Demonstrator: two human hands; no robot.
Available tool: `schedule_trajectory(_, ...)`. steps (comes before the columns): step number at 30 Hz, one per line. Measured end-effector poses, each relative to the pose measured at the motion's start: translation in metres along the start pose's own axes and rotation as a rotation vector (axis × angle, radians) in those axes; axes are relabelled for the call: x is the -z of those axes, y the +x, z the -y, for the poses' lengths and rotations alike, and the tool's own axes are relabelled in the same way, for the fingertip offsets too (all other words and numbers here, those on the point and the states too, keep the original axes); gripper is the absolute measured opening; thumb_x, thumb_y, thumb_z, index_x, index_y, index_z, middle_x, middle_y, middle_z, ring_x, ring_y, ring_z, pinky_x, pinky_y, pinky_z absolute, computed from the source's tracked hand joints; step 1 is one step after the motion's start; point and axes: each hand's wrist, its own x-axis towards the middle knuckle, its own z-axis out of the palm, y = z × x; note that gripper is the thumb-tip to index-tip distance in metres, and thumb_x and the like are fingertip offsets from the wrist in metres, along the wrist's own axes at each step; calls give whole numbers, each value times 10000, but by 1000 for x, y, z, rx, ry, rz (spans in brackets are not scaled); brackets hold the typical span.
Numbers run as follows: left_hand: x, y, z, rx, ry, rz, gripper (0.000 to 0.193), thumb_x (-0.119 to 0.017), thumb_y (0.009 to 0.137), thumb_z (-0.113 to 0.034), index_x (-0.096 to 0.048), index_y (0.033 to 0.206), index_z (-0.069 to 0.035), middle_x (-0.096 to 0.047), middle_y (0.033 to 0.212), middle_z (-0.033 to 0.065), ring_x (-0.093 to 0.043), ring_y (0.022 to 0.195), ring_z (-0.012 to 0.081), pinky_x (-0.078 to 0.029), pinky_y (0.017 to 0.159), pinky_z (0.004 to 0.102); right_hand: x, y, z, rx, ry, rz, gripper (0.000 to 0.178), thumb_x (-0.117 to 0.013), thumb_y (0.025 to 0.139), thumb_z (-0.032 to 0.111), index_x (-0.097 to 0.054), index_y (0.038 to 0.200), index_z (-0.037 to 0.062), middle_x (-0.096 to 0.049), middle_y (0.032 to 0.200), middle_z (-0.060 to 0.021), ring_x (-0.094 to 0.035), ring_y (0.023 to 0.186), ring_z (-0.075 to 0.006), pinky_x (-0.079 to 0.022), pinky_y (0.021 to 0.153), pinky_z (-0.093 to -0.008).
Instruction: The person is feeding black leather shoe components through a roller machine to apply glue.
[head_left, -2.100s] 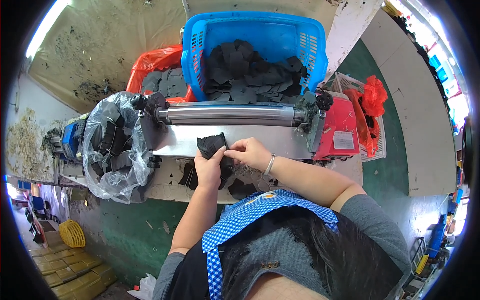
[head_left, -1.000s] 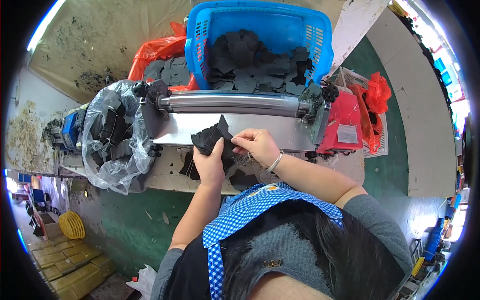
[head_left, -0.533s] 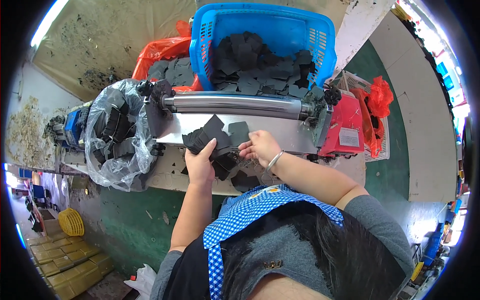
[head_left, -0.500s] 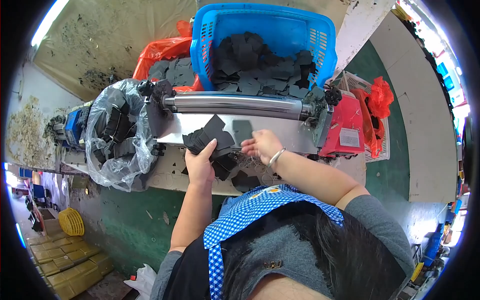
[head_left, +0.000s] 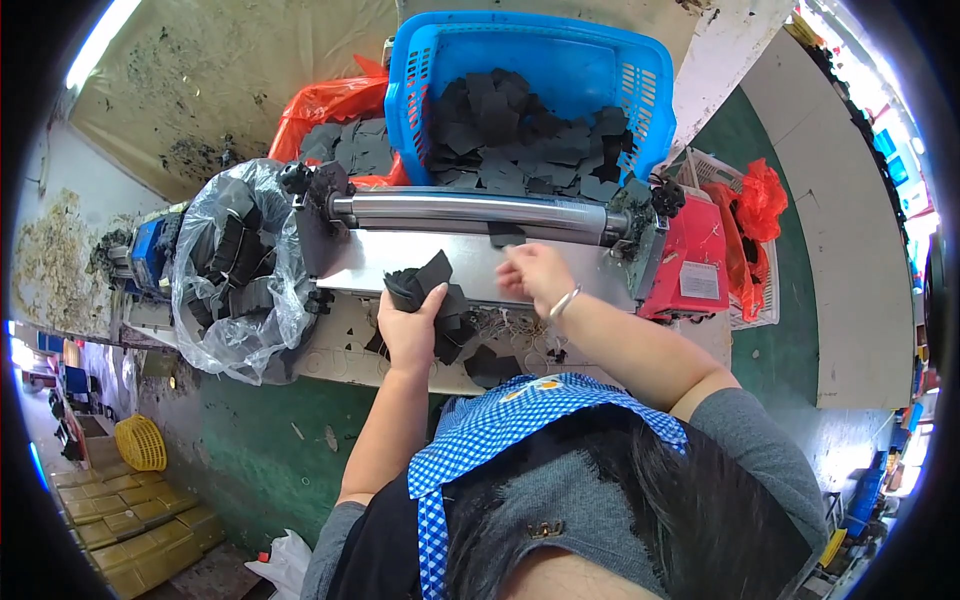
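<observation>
My left hand (head_left: pixel 408 330) is closed around a fanned stack of black sheet pieces (head_left: pixel 405 285), in front of the machine's metal plate. One piece sticks up from the stack beside the thumb. A single black piece (head_left: pixel 506 234) lies at the back of the metal plate (head_left: pixel 400 262), its far edge against the steel roller (head_left: pixel 470 207). Just short of that piece is my right hand (head_left: pixel 540 278), fingers loosely bent and slightly blurred, with nothing visible in them. More black pieces (head_left: pixel 490 366) lie on the table's near edge.
Behind the roller stands a blue basket (head_left: pixel 530 50) of black pieces, beside a red bag (head_left: pixel 318 103) holding more. A clear plastic bag (head_left: pixel 240 335) with black pieces sits left of the plate. The machine's red housing (head_left: pixel 690 255) and a white crate (head_left: pixel 757 310) are on the right.
My right hand has moved the single piece away from me to the roller and is now apart from it. My left hand shifted slightly right with its stack.
</observation>
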Motion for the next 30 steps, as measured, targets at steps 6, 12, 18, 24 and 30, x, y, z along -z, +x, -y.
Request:
schedule_trajectory(6, -15, -7, -3, 192, -203, 119, 247, -679, 761, 6, -578, 986, 13, -624, 923, 76, -611, 773, 151, -506, 706, 282, -25, -32, -21, 683, -757, 263, 308, -682, 752, 228, -637, 939, -12, -633, 828, -160, -632, 685, -251, -499, 670, -327)
schedule_trajectory(12, -2, -3, -9, 210, -254, 197, 276, -666, 745, 51, -587, 1009, 42, -639, 932, 89, -617, 811, 152, -504, 746, 279, -14, -18, -20, 278, -404, 350, 272, -585, 857, 216, -624, 924, -44, -649, 832, -154, -651, 715, -203, -519, 639, -279)
schedule_trajectory(18, 5, 2, -10, 73, -135, 57, 262, -697, 725, 48, -599, 966, 33, -642, 924, 83, -614, 799, 146, -503, 748, 273, 4, 16, -1, -125, 81, 7, 210, -516, 916, 211, -572, 905, 9, -640, 789, -117, -640, 636, -172, -527, 546, -261)
schedule_trajectory(24, -12, -7, 1, 74, -117, 47, 250, -707, 730, 27, -591, 951, 7, -630, 879, 56, -601, 768, 125, -502, 696, 269, -31, -33, -22, 609, -673, 312, 254, -701, 764, 179, -636, 921, -11, -663, 809, -99, -636, 714, -169, -511, 695, -283)
schedule_trajectory(30, -7, -4, -8, 254, -293, 141, 266, -690, 729, 56, -580, 969, 18, -629, 922, 72, -607, 798, 135, -503, 726, 268, -22, -21, -24, 395, -423, 378, 237, -633, 818, 210, -650, 845, -24, -663, 739, -100, -637, 673, -160, -502, 645, -272)
